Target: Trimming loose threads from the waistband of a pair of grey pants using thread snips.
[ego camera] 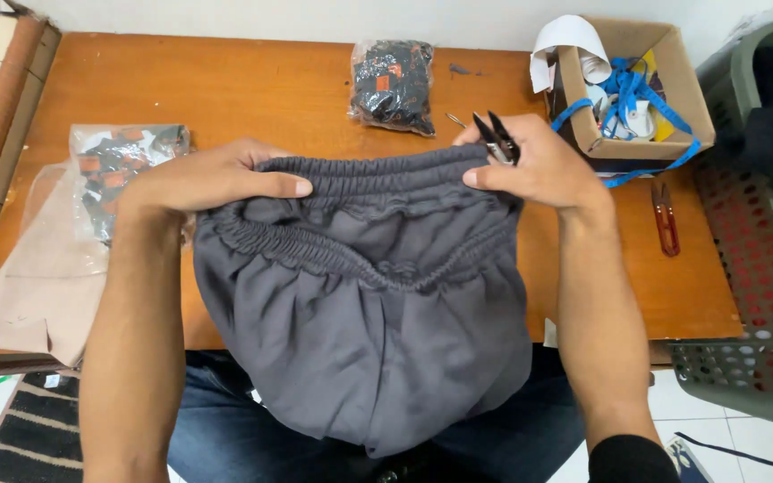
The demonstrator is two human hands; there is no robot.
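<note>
In the middle of the frame a grey garment with an elastic waistband lies partly on the wooden table and hangs over its near edge toward the lap of the person. The left hand is closed on the left end of the waistband, the thumb lying flat along the front of the band and the fingers hidden behind it. The right hand grips the right end of the band between thumb and fingers, and in the same hand it keeps a small black thread snipper, whose blades point up toward the top of the frame; I cannot tell whether the blades are open. The band is pulled out between both hands, so the step in hand seems to be an inspection of the waistband seam. I judge that a next move calls for keeping the band stretched with the left hand, so that the snipper tips can reach any loose thread without touching the cloth. At the upper right stands a cardboard box with a blue measuring tape, and below it a red snipper lies on the table. Two plastic bags of dark small parts lie at the upper middle and at the left, and a grey perforated basket stands at the right edge.
</note>
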